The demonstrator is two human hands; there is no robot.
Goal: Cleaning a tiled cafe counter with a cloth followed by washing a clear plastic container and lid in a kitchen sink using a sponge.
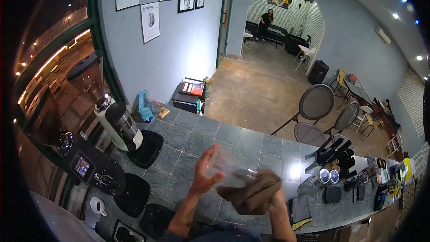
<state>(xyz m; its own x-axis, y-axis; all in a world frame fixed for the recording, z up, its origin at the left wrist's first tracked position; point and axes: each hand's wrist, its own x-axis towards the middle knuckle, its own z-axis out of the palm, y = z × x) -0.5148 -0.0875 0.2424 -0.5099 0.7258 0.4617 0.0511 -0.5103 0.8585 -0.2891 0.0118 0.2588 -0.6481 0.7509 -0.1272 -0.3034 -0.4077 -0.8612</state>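
Over the tiled counter (188, 154), my left hand (205, 173) grips one end of a clear, see-through vessel (233, 166). Motion blur hides its exact shape; it could be a glass or a plastic container. A brown cloth (253, 193) is bunched against the vessel's other end. My right hand (277, 199) holds this cloth, which covers most of its fingers.
Two coffee grinders (116, 126) (89, 168) stand at the left by the window. Below them is a white cup (97, 205) with dark contents. A folded grey cloth (300, 211) and barista tools (332, 195) lie to the right. Far off, a person (266, 20) stands under an arch.
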